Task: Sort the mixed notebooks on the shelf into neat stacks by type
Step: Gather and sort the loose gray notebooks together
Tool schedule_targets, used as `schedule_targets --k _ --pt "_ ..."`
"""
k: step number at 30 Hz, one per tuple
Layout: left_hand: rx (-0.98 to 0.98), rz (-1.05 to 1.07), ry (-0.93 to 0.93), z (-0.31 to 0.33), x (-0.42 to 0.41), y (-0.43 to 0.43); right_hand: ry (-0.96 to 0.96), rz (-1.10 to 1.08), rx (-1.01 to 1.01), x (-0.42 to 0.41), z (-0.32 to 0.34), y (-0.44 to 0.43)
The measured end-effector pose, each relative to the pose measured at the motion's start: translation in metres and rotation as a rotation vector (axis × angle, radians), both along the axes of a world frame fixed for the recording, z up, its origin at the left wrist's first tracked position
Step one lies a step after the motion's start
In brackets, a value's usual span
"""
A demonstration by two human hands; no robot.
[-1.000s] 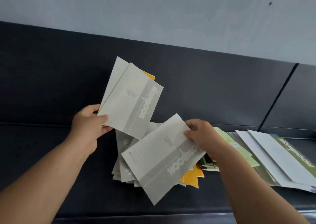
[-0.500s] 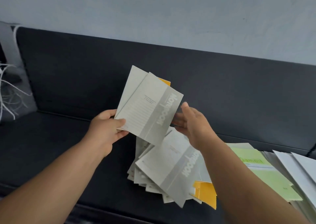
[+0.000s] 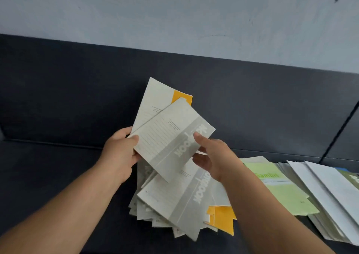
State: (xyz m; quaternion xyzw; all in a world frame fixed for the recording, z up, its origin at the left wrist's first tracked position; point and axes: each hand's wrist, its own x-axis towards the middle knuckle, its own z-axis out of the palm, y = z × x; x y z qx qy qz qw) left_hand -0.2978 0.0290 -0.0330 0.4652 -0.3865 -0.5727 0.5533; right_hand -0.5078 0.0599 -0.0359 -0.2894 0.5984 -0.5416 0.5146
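— At the left, what is seen?
— A dark shelf is seen below a pale wall, and the left hand is raised above it. A fan of notebooks is gripped at its lower left corner, with the thumb laid on the front cover and the fingers curled behind.
— What is held in that fan?
— Two grey covers are shown, with a yellow notebook tucked behind them. The front grey notebook is tilted, its printed band turned toward the right.
— And the right hand?
— That front cover is pinched at its right edge: the thumb is pressed on the printed band and the fingers are curled beneath.
— Where are the rest kept?
— A loose grey pile is spread on the shelf directly under both hands, with a yellow cover poking out at its lower right. Further right, a green notebook is laid just beside it, and white notebooks are overlapped at the far right edge.
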Motion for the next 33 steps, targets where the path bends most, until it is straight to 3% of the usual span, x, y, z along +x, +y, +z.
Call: schedule_targets --k 3,10,13,17,19,25,33 --pt "0.004 -0.051 0.022 0.002 -0.004 -0.002 -0.098 -0.1 -0.044 0.002 -0.003 0.004" --pt "0.038 -0.156 -0.112 0.004 -0.009 0.008 0.132 -0.079 0.062 -0.009 -0.011 0.016" --pt "0.088 -0.303 -0.369 0.005 -0.005 0.011 0.352 -0.094 0.086 -0.017 -0.018 0.023" --pt "0.062 -0.475 -0.85 -0.004 0.0 0.015 0.683 -0.035 0.174 -0.014 -0.036 0.034" --pt "0.065 -0.493 -0.917 -0.006 0.0 0.018 0.732 0.059 0.253 -0.002 -0.045 0.04" --pt "0.147 -0.526 -0.805 -0.015 -0.006 0.024 0.829 0.103 0.231 0.016 -0.052 0.045" --pt "0.031 -0.265 -0.571 -0.029 0.01 0.015 0.862 0.093 0.114 0.032 -0.05 0.039"
